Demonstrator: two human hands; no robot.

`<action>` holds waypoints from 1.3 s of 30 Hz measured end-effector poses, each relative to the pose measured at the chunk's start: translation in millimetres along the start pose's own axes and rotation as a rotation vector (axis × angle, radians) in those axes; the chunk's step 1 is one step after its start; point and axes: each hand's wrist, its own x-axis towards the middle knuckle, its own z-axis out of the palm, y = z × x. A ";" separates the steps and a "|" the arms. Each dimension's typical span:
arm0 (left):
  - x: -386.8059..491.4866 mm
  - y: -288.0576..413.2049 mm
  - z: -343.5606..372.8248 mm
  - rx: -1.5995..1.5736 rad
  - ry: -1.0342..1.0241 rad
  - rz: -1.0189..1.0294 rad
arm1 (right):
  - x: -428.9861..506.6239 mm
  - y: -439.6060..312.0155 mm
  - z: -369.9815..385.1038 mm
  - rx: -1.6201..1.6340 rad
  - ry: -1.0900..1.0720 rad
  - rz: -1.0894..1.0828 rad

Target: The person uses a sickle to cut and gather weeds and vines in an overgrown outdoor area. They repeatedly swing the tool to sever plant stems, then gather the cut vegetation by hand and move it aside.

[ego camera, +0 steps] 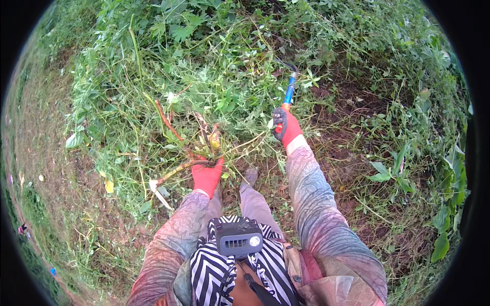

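Observation:
My left hand [208, 172], in a red glove, is closed around a bunch of pulled weeds and thick brown stalks [166, 120] with green leaves. The bunch spreads up and left over the growth. My right hand [286, 126], in a red glove with dark grey palm coating, grips the orange end of a sickle [291, 90] with a blue handle part. Its dark curved blade points left among the weeds [237, 84]; the tip is partly hidden by leaves. Both forearms wear patterned sleeves.
Dense weeds stand ahead. Reddish soil [340, 149] with cut stems lies at the right, near a broad-leaved plant [390, 174]. My shoe [251, 176] is on the ground between my hands. A grey device [239, 239] hangs at my chest. Sparser grass lies at the left.

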 end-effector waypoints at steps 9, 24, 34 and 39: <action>66.6 97.9 -11.8 -0.296 0.183 0.129 | -198.6 224.3 -57.6 -1.283 0.208 -0.105; 208.3 159.1 122.0 0.256 -0.195 -0.035 | -203.2 249.4 -115.7 -1.188 0.339 -0.034; 222.4 162.0 175.7 0.566 -0.419 0.015 | -197.5 258.9 -105.8 -1.097 0.513 0.154; 241.5 117.1 167.6 0.294 -0.302 0.023 | -199.4 272.4 -118.4 -1.187 0.498 0.162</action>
